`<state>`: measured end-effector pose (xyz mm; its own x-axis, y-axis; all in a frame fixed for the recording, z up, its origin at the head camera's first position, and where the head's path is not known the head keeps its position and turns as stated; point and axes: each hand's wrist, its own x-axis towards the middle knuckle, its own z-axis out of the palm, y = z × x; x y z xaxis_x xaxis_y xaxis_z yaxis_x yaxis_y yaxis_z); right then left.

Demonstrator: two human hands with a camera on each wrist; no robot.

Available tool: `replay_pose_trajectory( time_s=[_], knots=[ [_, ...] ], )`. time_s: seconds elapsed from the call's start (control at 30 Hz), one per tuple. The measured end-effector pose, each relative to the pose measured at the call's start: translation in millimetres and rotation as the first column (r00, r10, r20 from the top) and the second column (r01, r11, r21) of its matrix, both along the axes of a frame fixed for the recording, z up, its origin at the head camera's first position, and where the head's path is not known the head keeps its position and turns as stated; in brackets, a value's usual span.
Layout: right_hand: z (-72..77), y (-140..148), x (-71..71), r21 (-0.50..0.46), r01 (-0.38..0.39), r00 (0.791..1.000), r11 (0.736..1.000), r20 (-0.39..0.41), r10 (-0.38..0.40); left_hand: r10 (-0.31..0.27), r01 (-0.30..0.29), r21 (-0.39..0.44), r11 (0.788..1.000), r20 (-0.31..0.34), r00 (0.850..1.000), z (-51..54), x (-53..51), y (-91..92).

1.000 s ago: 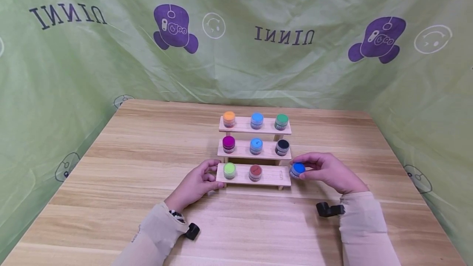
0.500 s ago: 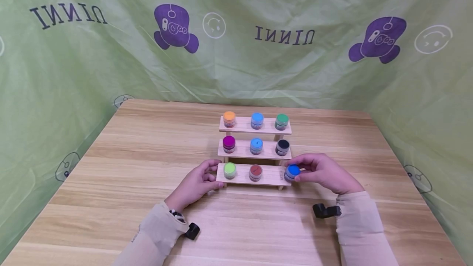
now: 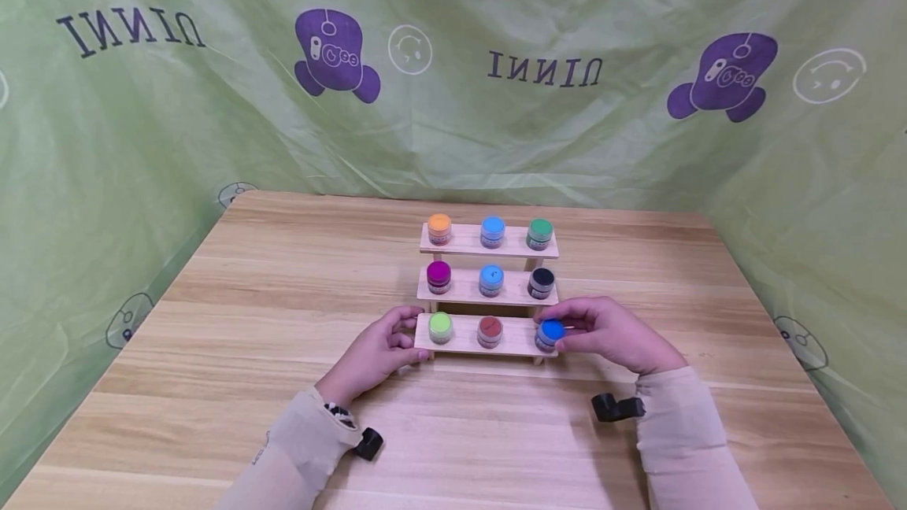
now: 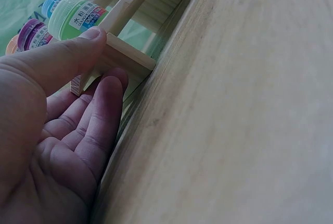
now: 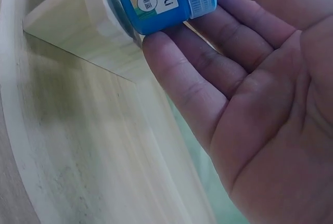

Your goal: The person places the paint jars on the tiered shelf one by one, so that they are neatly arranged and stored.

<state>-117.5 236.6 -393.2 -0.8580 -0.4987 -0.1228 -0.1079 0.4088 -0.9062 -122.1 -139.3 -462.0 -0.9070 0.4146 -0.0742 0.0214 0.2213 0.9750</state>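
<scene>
A three-step wooden display stand [image 3: 464, 335] carries small paint jars. My right hand [image 3: 615, 334] pinches a dark blue paint jar [image 3: 549, 334] at the right end of the lowest step. In the right wrist view the jar's "deli" label shows; its base is at the board, but whether its full weight rests there I cannot tell. My left hand [image 3: 374, 350] grips the lowest step's left end. Its thumb presses the board's edge beside a light green jar [image 4: 78, 18], with the other fingers curled below. A brown-red jar [image 3: 490, 332] stands mid-step.
On the middle step are purple [image 3: 438, 278], light blue [image 3: 491, 281] and black [image 3: 542, 283] jars. Orange [image 3: 439, 230], blue [image 3: 492, 233] and green [image 3: 539, 234] jars occupy the top step. A green printed cloth [image 3: 453, 140] hangs behind the wooden table [image 3: 298, 258].
My right hand has carried the dark blue jar leftward, from beside the stand onto the right end of the lowest step. The left hand has stayed in place.
</scene>
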Motion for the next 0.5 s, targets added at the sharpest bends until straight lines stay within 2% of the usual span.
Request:
replay_pose_trajectory(
  time_s=[0.5],
  knots=[
    [0.6, -8.0, 0.1, 0.046, -0.026, 1.0, 0.999, 0.009, 0.025, 0.004, -0.004, 0.002, 1.0, -0.004, 1.0, -1.1, 0.2, -0.7]
  ],
)
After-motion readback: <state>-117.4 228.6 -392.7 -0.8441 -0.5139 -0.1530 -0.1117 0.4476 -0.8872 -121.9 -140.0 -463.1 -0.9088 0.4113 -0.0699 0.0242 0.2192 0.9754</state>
